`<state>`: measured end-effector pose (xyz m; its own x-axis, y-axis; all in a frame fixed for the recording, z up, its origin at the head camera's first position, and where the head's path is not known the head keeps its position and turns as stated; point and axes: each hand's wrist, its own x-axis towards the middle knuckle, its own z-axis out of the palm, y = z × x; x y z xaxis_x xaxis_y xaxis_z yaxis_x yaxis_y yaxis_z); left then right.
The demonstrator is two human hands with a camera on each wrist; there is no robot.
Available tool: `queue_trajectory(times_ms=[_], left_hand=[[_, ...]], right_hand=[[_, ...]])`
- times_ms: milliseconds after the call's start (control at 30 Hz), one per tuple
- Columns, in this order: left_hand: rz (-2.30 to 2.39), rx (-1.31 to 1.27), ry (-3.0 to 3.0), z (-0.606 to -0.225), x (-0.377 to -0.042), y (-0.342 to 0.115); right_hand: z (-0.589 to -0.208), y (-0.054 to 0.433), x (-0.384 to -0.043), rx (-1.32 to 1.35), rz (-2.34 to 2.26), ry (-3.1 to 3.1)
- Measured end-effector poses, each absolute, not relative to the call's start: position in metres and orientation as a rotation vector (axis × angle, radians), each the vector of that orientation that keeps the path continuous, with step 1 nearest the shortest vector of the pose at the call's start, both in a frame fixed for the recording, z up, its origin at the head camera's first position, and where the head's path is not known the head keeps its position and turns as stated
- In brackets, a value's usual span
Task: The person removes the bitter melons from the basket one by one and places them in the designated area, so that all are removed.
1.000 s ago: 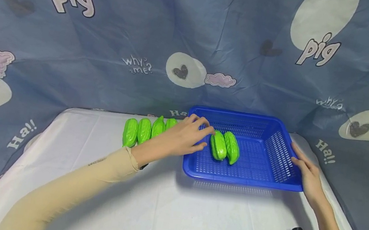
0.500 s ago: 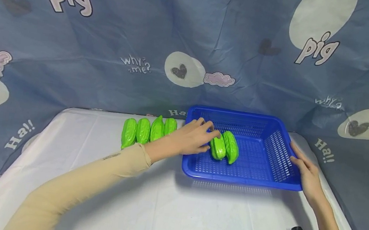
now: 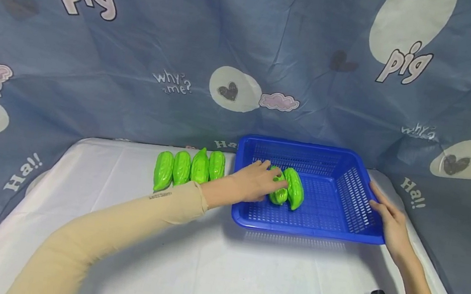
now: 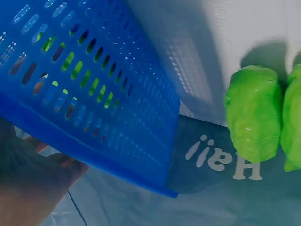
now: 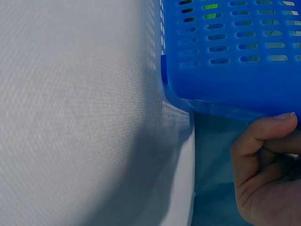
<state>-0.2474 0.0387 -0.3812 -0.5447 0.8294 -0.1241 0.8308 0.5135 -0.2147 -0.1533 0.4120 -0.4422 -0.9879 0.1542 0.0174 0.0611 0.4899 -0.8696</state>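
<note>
A blue plastic basket (image 3: 318, 232) with slotted walls stands on the table, right of centre. Inside lie two glossy, bumpy green bitter melons, side by side in its left half. My left hand (image 3: 253, 182) reaches over the basket's left rim, fingers curled over the left bitter melon (image 3: 279, 197) and partly covering it. The other bitter melon (image 3: 295, 189) lies right against it. In the left wrist view the basket wall hides most of those fingers. My right hand (image 3: 394, 224) holds the basket's right rim, its thumb (image 5: 282, 123) at the edge in the right wrist view.
Left of the basket, several more bitter melons (image 3: 163, 169) lie in a row on the white-covered table (image 3: 262, 281). A blue printed cloth (image 3: 141, 48) hangs behind the table and down its sides.
My left hand has moved right and further into the basket, its fingers coming down over the left bitter melon. The right hand and the basket stay put.
</note>
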Motion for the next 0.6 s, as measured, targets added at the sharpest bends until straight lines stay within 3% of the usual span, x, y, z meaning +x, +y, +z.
queue_trajectory(times_ms=[600], left_hand=[[-0.485,1.458,2.686,-0.390,-0.254,0.053]], right_hand=[[-0.441,0.412,-0.154,-0.196,1.512,-2.627]])
